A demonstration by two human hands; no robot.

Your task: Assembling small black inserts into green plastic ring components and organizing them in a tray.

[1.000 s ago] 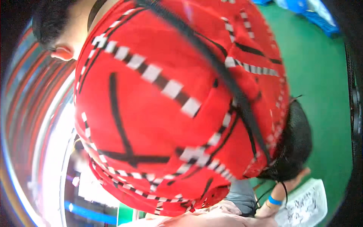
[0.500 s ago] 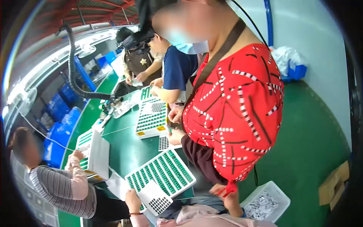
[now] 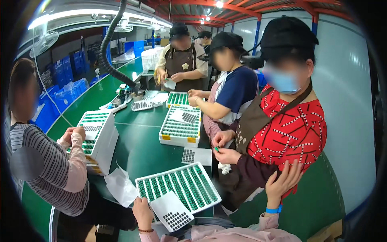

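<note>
Left fisheye on your head, facing ahead and tilted down across the green table [image 3: 135,147], red-shirted co-worker [image 3: 288,131] near at right

No words or numbers can be read here. The white sheet [image 3: 167,206] by the left hand [image 3: 143,212] has rows of little dark squares, too small to read. Yellow patches [image 3: 191,140] on a white box [image 3: 177,141] are too small too. A brown apron [image 3: 180,59] has a pale star [image 3: 185,65].
</note>
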